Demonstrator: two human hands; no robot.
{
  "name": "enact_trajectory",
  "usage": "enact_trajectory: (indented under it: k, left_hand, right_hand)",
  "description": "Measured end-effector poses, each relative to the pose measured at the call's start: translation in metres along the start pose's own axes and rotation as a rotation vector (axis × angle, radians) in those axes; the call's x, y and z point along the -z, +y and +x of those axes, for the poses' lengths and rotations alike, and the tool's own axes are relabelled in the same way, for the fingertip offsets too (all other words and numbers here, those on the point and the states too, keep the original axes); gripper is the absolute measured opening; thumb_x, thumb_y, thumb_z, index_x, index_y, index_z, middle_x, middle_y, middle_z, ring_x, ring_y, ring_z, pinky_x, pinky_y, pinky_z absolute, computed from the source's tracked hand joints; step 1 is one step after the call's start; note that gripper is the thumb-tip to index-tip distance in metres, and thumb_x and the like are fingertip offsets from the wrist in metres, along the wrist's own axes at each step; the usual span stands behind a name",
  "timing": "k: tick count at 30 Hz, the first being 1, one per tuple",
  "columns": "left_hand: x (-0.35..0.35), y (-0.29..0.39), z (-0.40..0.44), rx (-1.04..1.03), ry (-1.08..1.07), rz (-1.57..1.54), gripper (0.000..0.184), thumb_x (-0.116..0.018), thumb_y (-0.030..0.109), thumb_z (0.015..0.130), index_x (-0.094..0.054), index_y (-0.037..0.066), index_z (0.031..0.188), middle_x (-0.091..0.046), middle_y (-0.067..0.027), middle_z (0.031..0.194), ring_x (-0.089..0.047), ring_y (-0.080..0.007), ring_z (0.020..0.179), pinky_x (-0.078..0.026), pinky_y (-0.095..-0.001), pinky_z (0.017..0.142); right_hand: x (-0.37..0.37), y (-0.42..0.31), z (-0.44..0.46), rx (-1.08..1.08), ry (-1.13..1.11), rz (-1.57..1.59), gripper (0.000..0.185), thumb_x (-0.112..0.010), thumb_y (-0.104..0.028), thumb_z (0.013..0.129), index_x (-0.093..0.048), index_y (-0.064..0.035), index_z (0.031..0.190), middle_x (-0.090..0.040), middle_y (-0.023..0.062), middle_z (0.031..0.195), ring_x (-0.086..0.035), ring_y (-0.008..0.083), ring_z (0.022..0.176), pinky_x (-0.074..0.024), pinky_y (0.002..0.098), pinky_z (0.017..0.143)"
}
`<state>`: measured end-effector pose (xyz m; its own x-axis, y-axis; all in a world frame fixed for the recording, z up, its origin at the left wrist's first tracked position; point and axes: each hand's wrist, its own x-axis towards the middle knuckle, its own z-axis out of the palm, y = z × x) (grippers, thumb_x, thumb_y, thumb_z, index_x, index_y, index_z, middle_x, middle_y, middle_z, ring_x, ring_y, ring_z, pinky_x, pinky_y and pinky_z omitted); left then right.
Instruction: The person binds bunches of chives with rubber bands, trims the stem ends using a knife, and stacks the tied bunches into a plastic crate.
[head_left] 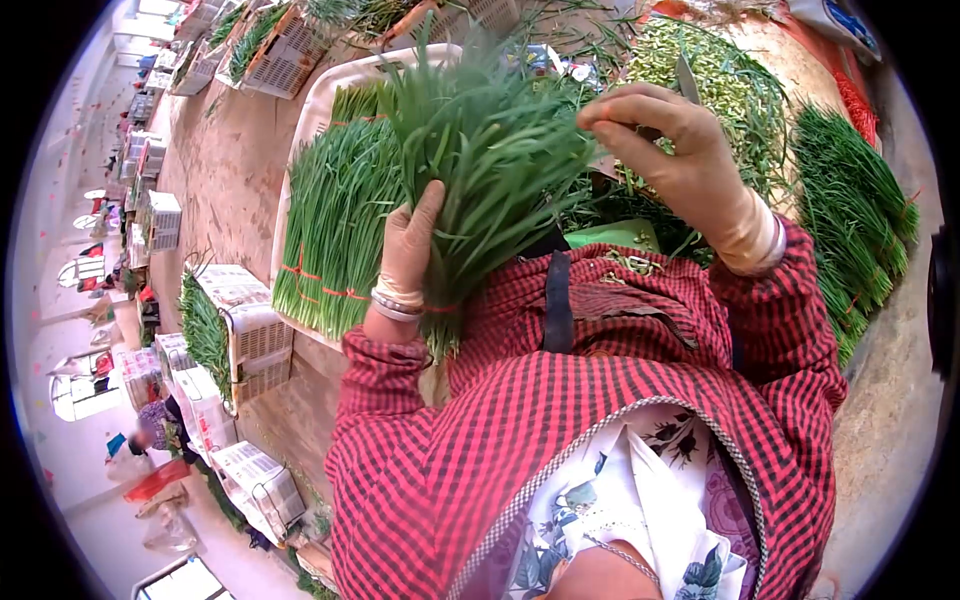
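My left hand (408, 245), gloved, is wrapped round a bunch of garlic chives (480, 170). The leaves fan up and to the right, slightly blurred, and a red band circles the stem end. At the leaf tips, my gloved right hand (680, 150) is raised with thumb and forefinger pinched; what is between them is too small to name. A grey blade (688, 80) shows just behind its knuckles; I cannot tell whether the hand holds it. Beside my left hand, banded chive bundles (340, 210) lie in a white tub (312, 112).
Loose chive trimmings (680, 50) cover the surface ahead. More chive bundles (850, 220) lie at the right. Crates of greens (285, 55) stand on the floor at upper left, with another crate (255, 330) left of me. A person (155, 425) is farther off.
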<state>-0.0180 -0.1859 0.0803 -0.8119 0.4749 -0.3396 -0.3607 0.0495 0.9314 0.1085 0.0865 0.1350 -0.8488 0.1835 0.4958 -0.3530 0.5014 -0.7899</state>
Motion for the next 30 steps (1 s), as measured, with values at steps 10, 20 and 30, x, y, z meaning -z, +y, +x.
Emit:
enact_trajectory:
  k: [10,20,30]
  left_hand:
    - [-0.014,-0.009,-0.011,-0.108,0.036,0.017,0.030,-0.062,0.025,0.097,-0.067,-0.002,0.108,-0.070,-0.0038,0.094,-0.061,-0.0081,0.079,-0.050,-0.0229,0.071]
    - [-0.009,-0.017,-0.011,-0.070,0.036,0.007,0.027,-0.062,0.023,0.097,-0.069,-0.001,0.107,-0.069,-0.0005,0.094,-0.058,-0.0057,0.079,-0.048,-0.0216,0.071]
    - [-0.020,-0.025,-0.005,-0.165,0.069,0.272,0.037,-0.064,0.024,0.096,-0.061,-0.001,0.124,-0.067,-0.0027,0.109,-0.057,-0.0088,0.094,-0.046,-0.0237,0.084]
  right_hand:
    - [-0.058,0.025,0.023,-0.207,-0.202,-0.176,0.027,-0.070,-0.033,0.083,-0.069,-0.0081,0.095,-0.067,0.0086,0.086,-0.066,0.0273,0.081,-0.0521,0.0365,0.072]
    - [-0.027,0.044,0.006,-0.044,-0.228,-0.557,0.010,-0.065,-0.018,0.079,-0.064,-0.0097,0.085,-0.065,0.0075,0.085,-0.066,0.0278,0.078,-0.0530,0.0354,0.069]
    - [-0.014,0.011,0.004,0.029,-0.166,-0.391,0.016,-0.067,-0.021,0.086,-0.069,-0.0110,0.097,-0.065,0.0053,0.092,-0.065,0.0226,0.075,-0.0538,0.0338,0.067]
